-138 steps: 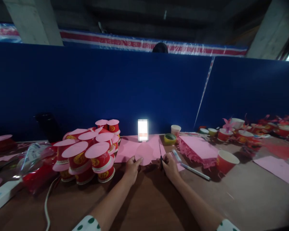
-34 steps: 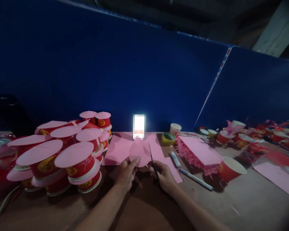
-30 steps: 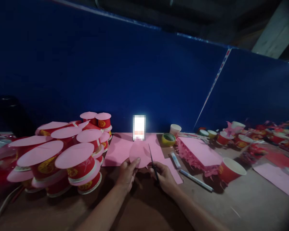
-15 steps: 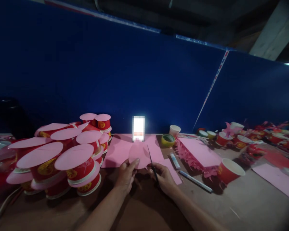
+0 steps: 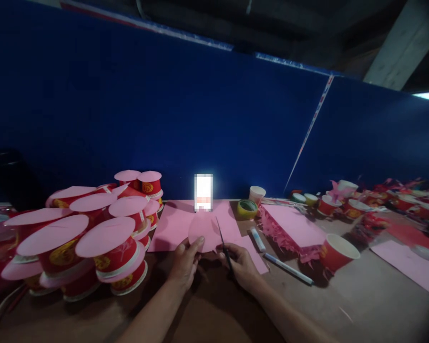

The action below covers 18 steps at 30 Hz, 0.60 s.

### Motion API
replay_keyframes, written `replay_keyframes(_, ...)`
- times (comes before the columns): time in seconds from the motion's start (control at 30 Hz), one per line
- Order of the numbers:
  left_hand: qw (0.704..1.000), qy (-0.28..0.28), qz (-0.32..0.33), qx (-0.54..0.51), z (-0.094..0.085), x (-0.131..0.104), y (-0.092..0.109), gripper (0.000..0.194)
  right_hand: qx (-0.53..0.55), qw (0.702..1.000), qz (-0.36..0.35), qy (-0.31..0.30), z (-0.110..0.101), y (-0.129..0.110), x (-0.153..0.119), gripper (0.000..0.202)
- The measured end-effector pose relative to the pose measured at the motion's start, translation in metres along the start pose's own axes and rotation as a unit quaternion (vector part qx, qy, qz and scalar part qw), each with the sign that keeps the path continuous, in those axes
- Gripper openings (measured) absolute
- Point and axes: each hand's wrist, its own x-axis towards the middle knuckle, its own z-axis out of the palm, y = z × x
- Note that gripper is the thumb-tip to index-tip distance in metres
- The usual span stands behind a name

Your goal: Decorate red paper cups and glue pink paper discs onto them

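Observation:
Between thumb and fingers, my left hand (image 5: 186,259) pinches the lower left edge of a round pink paper disc (image 5: 203,232). My right hand (image 5: 240,264) grips dark scissors (image 5: 224,243), whose blades point up and away beside the disc's right edge. Behind the disc lies a flat pink sheet (image 5: 171,228), and part of another pink piece (image 5: 253,252) shows to the right of my right hand. The disc hides some of the sheet.
Stacked red cups with pink discs (image 5: 105,238) crowd the left. A lit, blurred screen (image 5: 203,190) stands behind. Rightward are green tape (image 5: 247,209), a glue stick (image 5: 258,239), a pen (image 5: 289,269), fringed pink paper (image 5: 295,224) and a red cup (image 5: 339,252).
The view has shifted slightly, so the cups and table items sit a little further left. Both hands keep nearly the same hold on the disc and the scissors.

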Motion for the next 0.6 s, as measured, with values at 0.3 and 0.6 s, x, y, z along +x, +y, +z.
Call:
replay_keyframes(0.3,1.000,0.000,-0.002,-0.007,0.0049,-0.0053,0.0061,0.030,0.007,1.000,0.003,0.006,0.0014,-0.0035,-0.0005,0.035)
replay_keyframes(0.6,1.000,-0.011,0.004,-0.010,0.0020,-0.0020,0.0024,0.028,0.006,1.000,0.026,0.015,0.0001,0.0017,-0.0002,0.040)
